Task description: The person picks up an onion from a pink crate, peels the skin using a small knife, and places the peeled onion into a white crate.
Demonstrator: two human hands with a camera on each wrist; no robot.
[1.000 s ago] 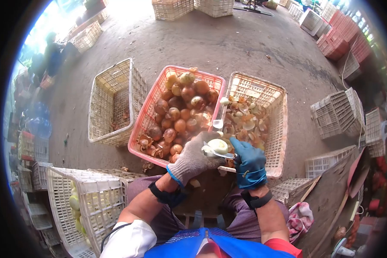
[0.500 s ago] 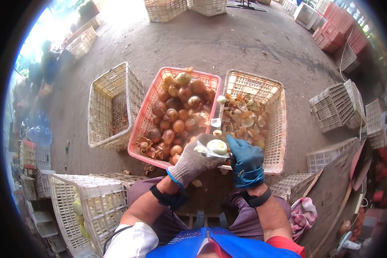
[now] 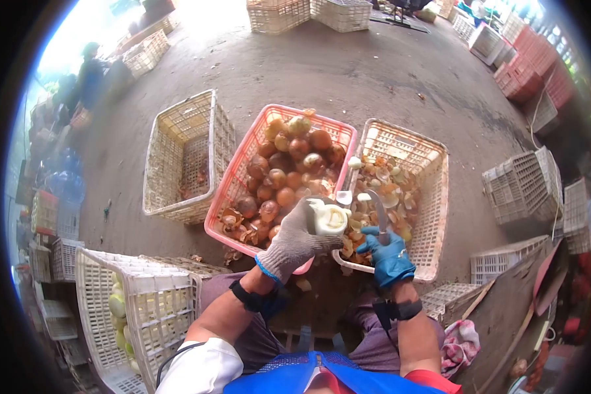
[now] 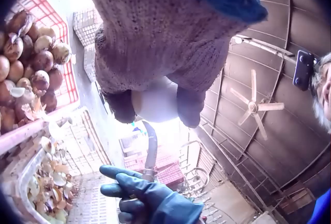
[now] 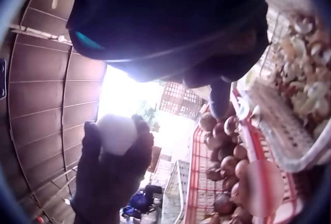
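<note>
My left hand (image 3: 289, 240), in a grey knitted glove, grips a peeled white onion (image 3: 330, 222) above the near edge of the red basket. In the left wrist view the onion (image 4: 156, 100) shows between the gloved fingers and thumb. My right hand (image 3: 389, 257), in a blue rubber glove, holds a knife (image 3: 379, 213) just right of the onion. Its curved blade (image 4: 151, 146) points away from me, apart from the onion. Two fingers of that hand stretch out, while others curl at the handle. The right wrist view has the onion (image 5: 116, 135) brightly lit.
Unpeeled brown onions (image 3: 285, 177) fill the red basket (image 3: 226, 190) ahead. To its right a white basket (image 3: 433, 217) holds onion skins (image 3: 387, 187). Another white basket (image 3: 177, 141) stands left. Peeled onions (image 3: 117, 305) show inside the crate (image 3: 161, 308) by my left leg.
The knife was at the onion's near side; my right hand has drawn it away to the right, blade now raised. The onion has turned in my left hand, its cut end now showing.
</note>
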